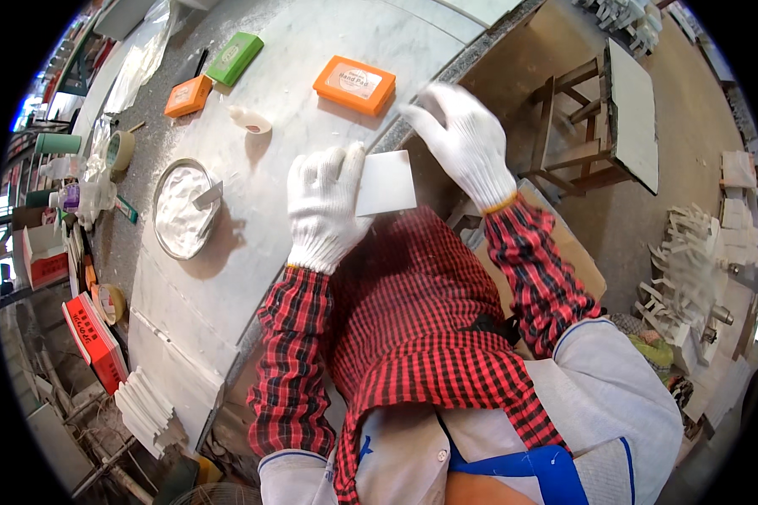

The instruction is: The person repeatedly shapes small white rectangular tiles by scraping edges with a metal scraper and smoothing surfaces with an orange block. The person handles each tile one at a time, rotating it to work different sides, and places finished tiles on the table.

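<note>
A flat, square white tile (389,187) is held at its left edge by my gloved left hand (324,206), over the near edge of the marble slab (299,101). My gloved right hand (465,141) is raised just beyond the tile's upper right corner, apart from it. Its fingers are loosely bent and spread, slightly blurred at the tips, and I see nothing in them. Beyond both hands an orange hand pad (354,86) lies on the slab. To the left stands a round tub of white paste (181,210) with a flat scraper (208,196) stuck in it.
A small bottle (250,119), a green block (235,59) and a smaller orange block (188,96) lie farther back. Tape rolls (120,150) and bottles line the left side. Stacked white strips (147,412) sit near left; a wooden stool (627,118) stands at right.
</note>
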`<state>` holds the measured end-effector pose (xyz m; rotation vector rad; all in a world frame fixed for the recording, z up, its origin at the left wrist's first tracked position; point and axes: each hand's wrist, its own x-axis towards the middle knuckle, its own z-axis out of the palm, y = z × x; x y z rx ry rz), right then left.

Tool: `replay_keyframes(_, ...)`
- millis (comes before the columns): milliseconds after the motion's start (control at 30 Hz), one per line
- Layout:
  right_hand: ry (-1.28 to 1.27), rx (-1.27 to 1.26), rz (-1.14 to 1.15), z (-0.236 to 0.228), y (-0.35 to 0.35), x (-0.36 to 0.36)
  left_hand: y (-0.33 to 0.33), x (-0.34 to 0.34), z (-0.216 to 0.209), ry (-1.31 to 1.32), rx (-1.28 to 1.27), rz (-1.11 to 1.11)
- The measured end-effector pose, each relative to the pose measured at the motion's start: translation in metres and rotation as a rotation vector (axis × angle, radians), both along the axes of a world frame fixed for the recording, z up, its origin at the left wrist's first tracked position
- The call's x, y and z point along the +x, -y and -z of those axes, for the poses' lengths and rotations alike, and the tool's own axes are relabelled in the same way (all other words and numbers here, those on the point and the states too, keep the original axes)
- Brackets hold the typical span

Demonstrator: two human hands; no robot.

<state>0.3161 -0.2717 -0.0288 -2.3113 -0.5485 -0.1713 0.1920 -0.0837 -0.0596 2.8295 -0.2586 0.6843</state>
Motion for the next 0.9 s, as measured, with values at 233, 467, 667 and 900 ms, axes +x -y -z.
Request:
replay_keyframes(233, 0.219, -0.331, -0.151, 0.009, -0.074, 0.037, 0.002, 0.007, 0.000, 0.009, -0.012, 0.018)
replay_keyframes(467, -0.450, 0.531, -0.005, 0.035, 0.036, -0.065, -0.001, 0.004, 0.003, 0.061, -0.038, -0.027)
replay_keyframes(667, -0.253, 0.284, -0.043, 0.048, 0.027, -0.129, 0.002, 0.004, -0.002, 0.022, -0.077, -0.023)
replay_keyframes(900, -0.256, 0.338, 0.034, 0.044, 0.005, -0.105, -0.001, 0.003, -0.003, 0.022, -0.079, -0.016)
